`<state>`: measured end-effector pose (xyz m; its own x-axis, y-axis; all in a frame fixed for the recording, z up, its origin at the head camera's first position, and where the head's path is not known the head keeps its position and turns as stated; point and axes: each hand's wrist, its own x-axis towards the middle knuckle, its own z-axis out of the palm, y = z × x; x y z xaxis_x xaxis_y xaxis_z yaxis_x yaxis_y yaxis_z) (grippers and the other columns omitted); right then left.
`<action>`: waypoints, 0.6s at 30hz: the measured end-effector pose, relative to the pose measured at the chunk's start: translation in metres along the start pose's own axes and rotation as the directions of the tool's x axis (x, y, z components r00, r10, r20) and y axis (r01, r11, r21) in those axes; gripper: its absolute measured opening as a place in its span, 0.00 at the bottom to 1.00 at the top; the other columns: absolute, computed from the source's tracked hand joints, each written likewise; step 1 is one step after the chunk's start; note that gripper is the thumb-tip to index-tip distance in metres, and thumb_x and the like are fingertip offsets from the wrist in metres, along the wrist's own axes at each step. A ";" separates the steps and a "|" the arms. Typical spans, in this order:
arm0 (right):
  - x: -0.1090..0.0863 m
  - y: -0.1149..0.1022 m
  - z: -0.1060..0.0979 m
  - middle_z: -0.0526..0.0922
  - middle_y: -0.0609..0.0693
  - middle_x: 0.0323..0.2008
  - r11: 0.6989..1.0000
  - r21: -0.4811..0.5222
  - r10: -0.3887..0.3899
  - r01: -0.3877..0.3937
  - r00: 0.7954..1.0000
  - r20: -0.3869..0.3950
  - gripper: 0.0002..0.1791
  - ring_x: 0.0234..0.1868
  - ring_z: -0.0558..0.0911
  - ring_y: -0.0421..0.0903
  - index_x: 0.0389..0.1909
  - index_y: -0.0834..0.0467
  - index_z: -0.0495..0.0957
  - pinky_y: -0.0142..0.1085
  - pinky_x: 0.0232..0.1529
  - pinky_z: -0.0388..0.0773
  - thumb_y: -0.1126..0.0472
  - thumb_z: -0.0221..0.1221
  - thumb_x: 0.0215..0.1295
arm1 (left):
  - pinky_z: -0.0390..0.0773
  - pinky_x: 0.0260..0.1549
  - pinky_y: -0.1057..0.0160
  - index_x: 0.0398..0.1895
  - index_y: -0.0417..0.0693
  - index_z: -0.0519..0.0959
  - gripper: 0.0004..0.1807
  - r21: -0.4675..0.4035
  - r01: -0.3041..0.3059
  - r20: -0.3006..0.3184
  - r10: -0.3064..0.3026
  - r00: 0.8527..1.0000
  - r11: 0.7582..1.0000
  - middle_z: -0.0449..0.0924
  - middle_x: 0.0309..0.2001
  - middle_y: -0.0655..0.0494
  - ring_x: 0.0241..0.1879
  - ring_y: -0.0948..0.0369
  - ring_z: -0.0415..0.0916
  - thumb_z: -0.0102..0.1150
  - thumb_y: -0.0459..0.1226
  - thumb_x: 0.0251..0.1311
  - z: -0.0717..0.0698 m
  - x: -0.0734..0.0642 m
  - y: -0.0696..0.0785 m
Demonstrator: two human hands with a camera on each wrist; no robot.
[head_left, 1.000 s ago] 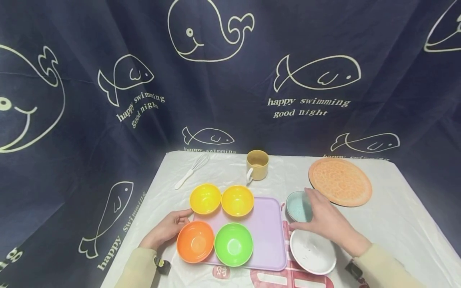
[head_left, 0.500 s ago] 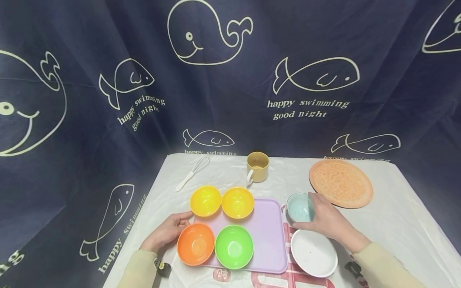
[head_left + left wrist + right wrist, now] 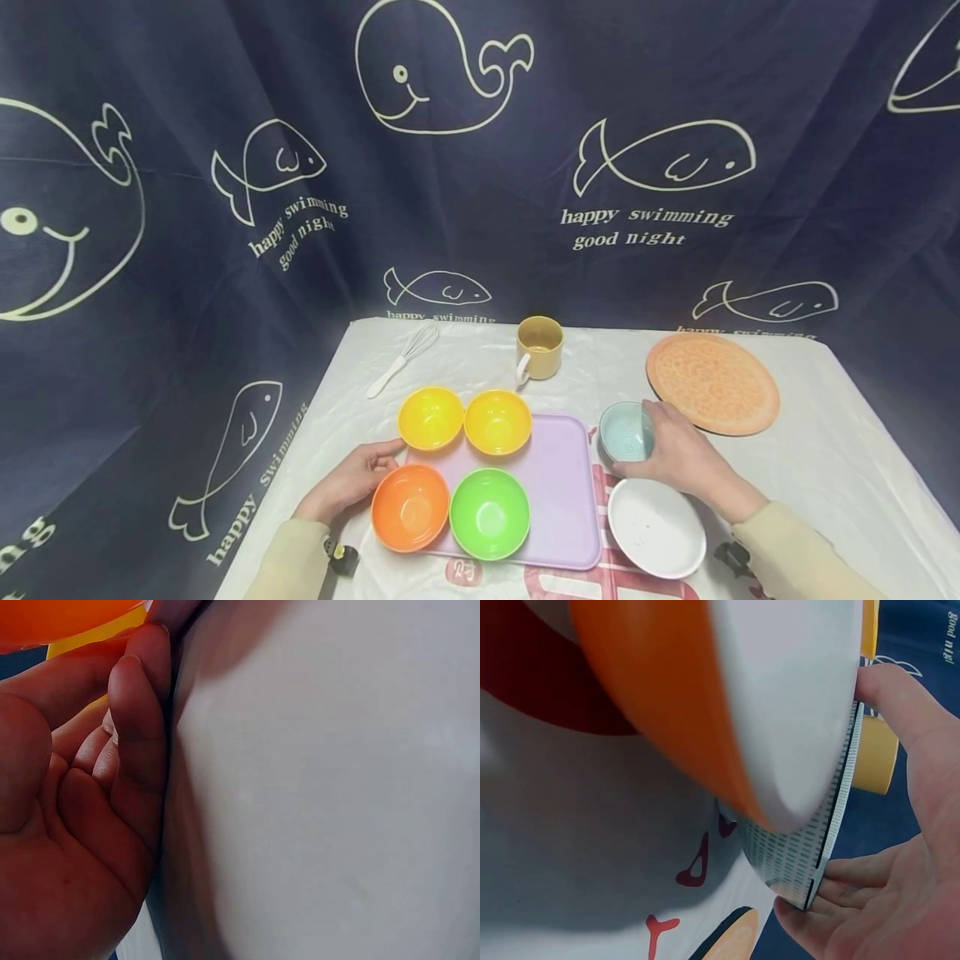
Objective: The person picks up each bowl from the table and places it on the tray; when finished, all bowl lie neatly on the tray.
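Note:
In the head view my right hand grips a small light-blue bowl by its right side, thumb at the near rim and fingers at the far rim. The right wrist view shows this bowl's dashed pattern between thumb and fingers. Just nearer stands a bowl with a white inside and an orange outside. My left hand holds the left edge of a lilac tray, fingers curled, beside an orange bowl. That bowl partly hides the fingertips in the left wrist view.
On the tray's left part stand two yellow bowls and a green bowl along with the orange one. Farther back are a whisk, a tan mug and a round orange mat. A dark printed curtain hangs behind the table.
My right thumb and fingers have drawn in slightly on the light-blue bowl, which stays in about the same place. The left hand and the other things have not visibly moved.

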<state>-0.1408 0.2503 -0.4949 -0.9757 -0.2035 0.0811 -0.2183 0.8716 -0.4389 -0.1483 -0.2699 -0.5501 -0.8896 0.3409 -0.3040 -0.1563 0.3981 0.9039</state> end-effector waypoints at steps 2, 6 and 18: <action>0.001 0.001 0.000 0.75 0.73 0.57 1.000 0.004 -0.007 0.007 1.000 -0.008 0.68 0.54 0.79 0.67 0.67 0.76 0.65 0.63 0.52 0.77 0.30 0.79 0.37 | 0.77 0.36 0.66 0.76 0.37 0.68 0.36 -0.002 -0.001 0.002 0.001 1.000 1.000 0.82 0.29 0.53 0.28 0.59 0.75 0.66 0.34 0.65 0.000 0.000 -0.001; 0.005 0.002 0.001 0.74 0.74 0.57 1.000 0.001 -0.031 0.031 0.999 -0.029 0.67 0.54 0.80 0.67 0.67 0.77 0.65 0.63 0.51 0.78 0.33 0.80 0.38 | 0.76 0.41 0.63 0.76 0.38 0.68 0.36 0.013 -0.003 0.002 0.003 1.000 1.000 0.82 0.28 0.53 0.28 0.59 0.75 0.66 0.34 0.65 -0.001 0.000 -0.001; 0.026 -0.028 0.001 0.76 0.72 0.59 0.992 0.017 -0.125 0.126 0.991 -0.045 0.64 0.56 0.79 0.67 0.67 0.77 0.65 0.62 0.54 0.77 0.39 0.80 0.38 | 0.70 0.58 0.51 0.76 0.41 0.69 0.36 0.063 0.010 -0.014 -0.009 1.000 0.998 0.82 0.27 0.53 0.32 0.57 0.79 0.67 0.36 0.65 -0.001 0.002 -0.002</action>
<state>-0.1602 0.2203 -0.4816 -0.9405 -0.2909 0.1755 -0.3393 0.8313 -0.4403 -0.1498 -0.2706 -0.5524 -0.8942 0.3251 -0.3078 -0.1378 0.4543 0.8801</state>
